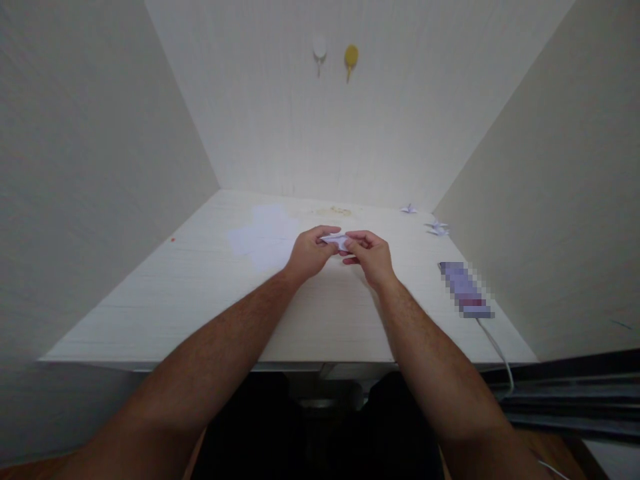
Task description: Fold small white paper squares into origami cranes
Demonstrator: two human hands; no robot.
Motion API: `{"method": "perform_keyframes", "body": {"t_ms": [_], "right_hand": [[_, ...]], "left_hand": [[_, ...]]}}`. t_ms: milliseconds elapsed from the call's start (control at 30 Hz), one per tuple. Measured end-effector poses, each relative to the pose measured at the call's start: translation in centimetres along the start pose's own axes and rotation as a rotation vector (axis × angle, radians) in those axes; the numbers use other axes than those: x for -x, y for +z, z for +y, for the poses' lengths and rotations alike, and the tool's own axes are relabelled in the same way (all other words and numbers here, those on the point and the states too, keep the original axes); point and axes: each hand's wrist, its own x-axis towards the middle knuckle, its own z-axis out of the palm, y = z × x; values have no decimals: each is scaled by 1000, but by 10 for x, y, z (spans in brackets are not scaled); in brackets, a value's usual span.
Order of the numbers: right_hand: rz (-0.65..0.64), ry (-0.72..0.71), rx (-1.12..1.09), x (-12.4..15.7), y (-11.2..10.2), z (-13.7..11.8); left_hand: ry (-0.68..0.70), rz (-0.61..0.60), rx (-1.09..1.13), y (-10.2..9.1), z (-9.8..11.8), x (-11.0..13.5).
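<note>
The dark-clad legs (245, 433) are mostly lost in shadow below the pale tabletop (320, 327). At right, a corded device (465, 290) is obscured by pixelation. Over the tabletop's middle, a folded paper (334, 239) is pinched by the left hand (313, 253) and right hand (370, 257), its shape partly covered by fingers. White sheets (265, 233) at left are faintly outlined; paper figures (438, 230) are set by the right wall (540, 173). Hooks (351, 56) are mounted on the back wall (320, 140).
</note>
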Motion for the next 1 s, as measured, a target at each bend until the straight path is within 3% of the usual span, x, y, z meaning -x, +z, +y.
{"method": "perform_keyframes", "body": {"t_ms": [333, 533, 633, 800, 1000], "right_hand": [[-7, -185, 181, 0, -1, 6], [-10, -307, 280, -1, -5, 9], [-20, -339, 325, -1, -5, 9], [13, -250, 294, -2, -3, 9], [27, -320, 389, 2, -1, 8]], "left_hand": [[-132, -33, 202, -3, -4, -1], [-146, -86, 255, -4, 0, 1], [-156, -37, 262, -2, 2, 2], [-172, 77, 330, 1, 0, -1], [-188, 114, 488, 4, -3, -4]]}}
